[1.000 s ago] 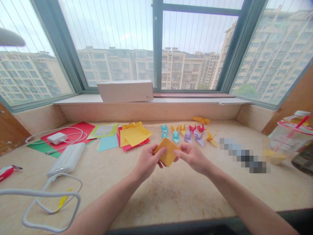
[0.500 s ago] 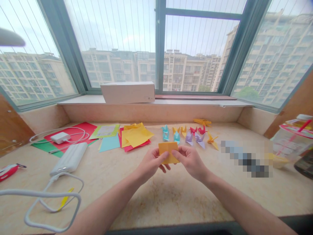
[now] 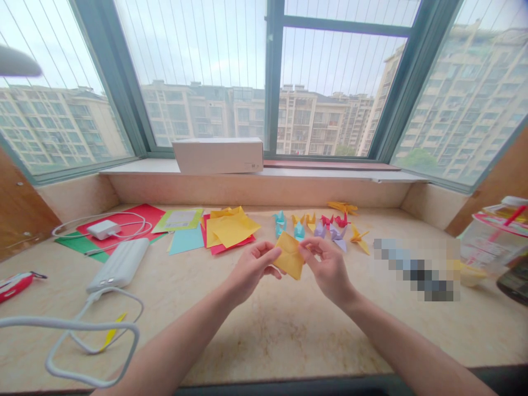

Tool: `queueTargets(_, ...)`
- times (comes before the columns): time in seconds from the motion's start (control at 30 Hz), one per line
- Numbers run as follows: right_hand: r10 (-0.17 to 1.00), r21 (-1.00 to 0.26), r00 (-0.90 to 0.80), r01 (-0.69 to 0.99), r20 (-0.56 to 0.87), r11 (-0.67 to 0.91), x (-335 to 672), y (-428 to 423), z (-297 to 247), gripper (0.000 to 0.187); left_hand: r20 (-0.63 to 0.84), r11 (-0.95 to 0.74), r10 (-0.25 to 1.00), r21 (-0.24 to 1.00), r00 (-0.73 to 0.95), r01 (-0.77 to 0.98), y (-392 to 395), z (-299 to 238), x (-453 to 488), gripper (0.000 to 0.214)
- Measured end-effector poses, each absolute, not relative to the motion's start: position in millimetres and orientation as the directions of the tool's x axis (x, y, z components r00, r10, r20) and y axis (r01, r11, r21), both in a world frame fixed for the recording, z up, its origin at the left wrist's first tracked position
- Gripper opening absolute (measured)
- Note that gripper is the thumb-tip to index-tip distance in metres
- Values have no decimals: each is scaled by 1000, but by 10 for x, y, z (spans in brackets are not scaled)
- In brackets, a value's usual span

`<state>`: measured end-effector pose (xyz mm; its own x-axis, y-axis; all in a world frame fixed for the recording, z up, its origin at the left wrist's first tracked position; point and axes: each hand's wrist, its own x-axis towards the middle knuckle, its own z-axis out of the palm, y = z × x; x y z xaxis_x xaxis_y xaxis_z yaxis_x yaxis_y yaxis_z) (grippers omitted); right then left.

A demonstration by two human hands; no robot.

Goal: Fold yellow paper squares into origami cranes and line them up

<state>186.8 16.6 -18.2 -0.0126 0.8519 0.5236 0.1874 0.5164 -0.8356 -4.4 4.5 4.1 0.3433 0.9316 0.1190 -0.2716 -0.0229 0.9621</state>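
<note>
A small folded square of yellow origami paper [image 3: 289, 257] is held up above the counter, tilted so that a corner points down. My left hand [image 3: 256, 267] pinches its left edge, thumb on the near face. At the upper right edge, my right hand [image 3: 328, 264] grips it between thumb and fingertips. Just beyond the hands stand several folded paper cranes: blue ones [image 3: 280, 220], purple ones [image 3: 338, 236], red ones [image 3: 341, 220] and a yellow one [image 3: 360, 240]. Further back lies a flat yellow folded piece [image 3: 343, 207].
Loose yellow sheets [image 3: 233, 228] lie left of the cranes, beside a light blue sheet [image 3: 186, 240] and a red sheet [image 3: 142, 217]. A white power bank [image 3: 119, 264] with a cable [image 3: 91, 324] is at left. A plastic cup [image 3: 493, 236] stands right; a white box [image 3: 218, 155] sits on the sill.
The yellow paper has turned from lying level to a diamond-like tilt. My right hand's grip has moved to its upper right edge, and my left hand has shifted slightly.
</note>
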Motion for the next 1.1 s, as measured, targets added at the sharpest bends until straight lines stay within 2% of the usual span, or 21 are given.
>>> queueTargets(0.1,818,-800,28,233,574,553,1844,134,-181,19,118,43,866,951,487,-307,-12,71,-47,40)
queueTargets(0.23,772,-731,24,342,635,591,1851,97,-128,15,30,116,802,972,597,-204,-56,51,-25,47)
queueTargets(0.4,777,-706,-78,368,625,605,1855,78,-93,17,65,22,915,978,398,-209,70,-3,-53,38)
queueTargets(0.53,755,-669,-255,353,604,655,1847,51,-113,23,101,-36,970,959,220,-280,140,-6,-76,32)
queueTargets(0.67,696,-619,-402,323,596,716,1858,44,-132,30,106,-60,964,980,243,-190,127,-18,-48,33)
queueTargets(0.9,698,-623,-488,338,524,705,1963,97,-63,25,74,-51,943,996,323,-79,90,-16,-17,38)
queueTargets(1.1,698,-587,-425,378,577,715,2024,141,-14,33,84,-50,922,994,378,-100,50,39,-12,36)
